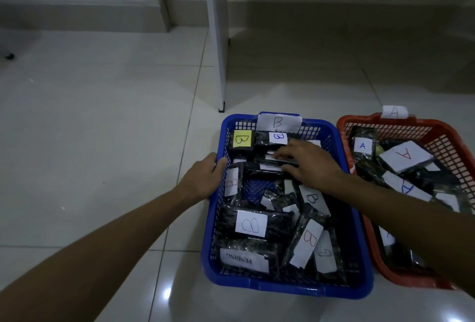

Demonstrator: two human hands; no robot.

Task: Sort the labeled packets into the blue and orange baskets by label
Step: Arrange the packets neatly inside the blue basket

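Observation:
The blue basket [290, 287] sits on the floor with a paper tag "B" on its far rim. It holds several black packets with "B" labels, such as one with a white label [251, 224] and one with a yellow label [242, 138]. A packet marked "PENDING" [244, 260] lies at the near end. My left hand [203, 179] grips the basket's left rim. My right hand [307, 163] rests palm down on packets in the basket's far half, fingers on a white-labelled packet [277, 159]. The orange basket [452, 141], tagged "A", stands to the right with "A" packets [406, 158].
A white table leg [219, 38] stands on the tiled floor just behind the blue basket. A wall with a skirting runs across the back. Open tiled floor [102, 141] stretches to the left of the baskets.

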